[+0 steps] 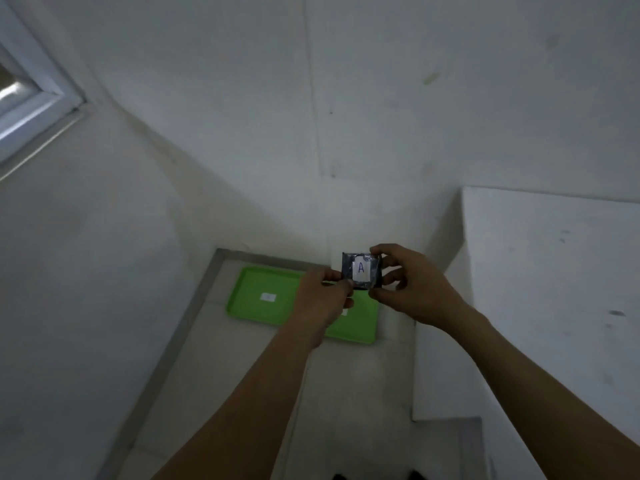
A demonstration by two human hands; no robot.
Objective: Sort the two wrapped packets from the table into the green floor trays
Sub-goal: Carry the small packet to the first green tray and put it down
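A small dark wrapped packet with a white label marked "A" is held up in front of me, above the floor. My left hand pinches its lower left corner. My right hand grips its right side, thumb under and fingers on top. Below the hands a green tray lies on the floor in the corner, with a small white label at its middle. My left hand and arm hide part of the green area, so whether it is one tray or two side by side is unclear.
A white table fills the right side, its left edge close to my right forearm. White walls meet in a corner behind the tray. A window frame sits at upper left. Pale floor tiles run toward me.
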